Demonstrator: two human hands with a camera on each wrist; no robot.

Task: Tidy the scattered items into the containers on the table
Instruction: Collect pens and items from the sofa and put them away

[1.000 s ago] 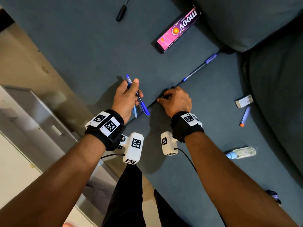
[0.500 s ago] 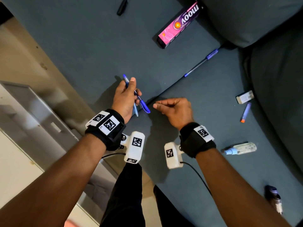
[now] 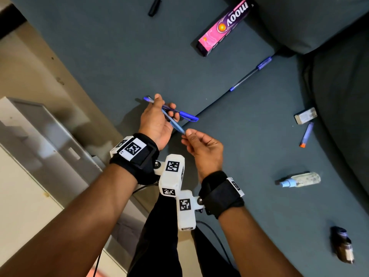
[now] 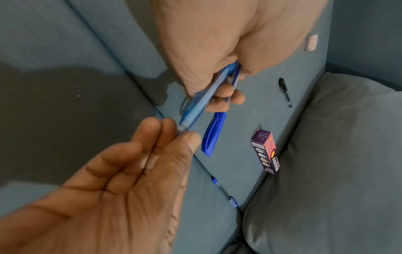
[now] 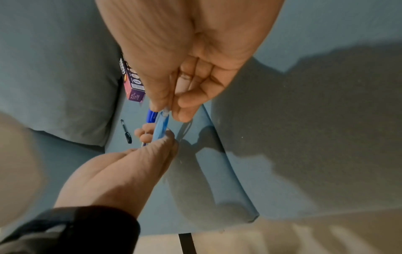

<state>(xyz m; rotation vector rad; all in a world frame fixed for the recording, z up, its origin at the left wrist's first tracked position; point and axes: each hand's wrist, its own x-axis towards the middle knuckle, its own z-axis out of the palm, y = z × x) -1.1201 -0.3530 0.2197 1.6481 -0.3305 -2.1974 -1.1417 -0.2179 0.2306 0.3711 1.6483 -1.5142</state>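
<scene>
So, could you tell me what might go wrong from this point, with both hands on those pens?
1. The left hand grips two pens at once; as the right hand pinches the tip of the light blue pen, the capped blue pen could slip out.
2. The pen in the seam between the sofa cushions might slide deeper and be missed.
3. No container is in view, so dropping pens on the way seems possible.

Grey-blue sofa seat [image 3: 99, 47]; back cushion [image 3: 309, 21]; pale cabinet [image 3: 40, 132].
</scene>
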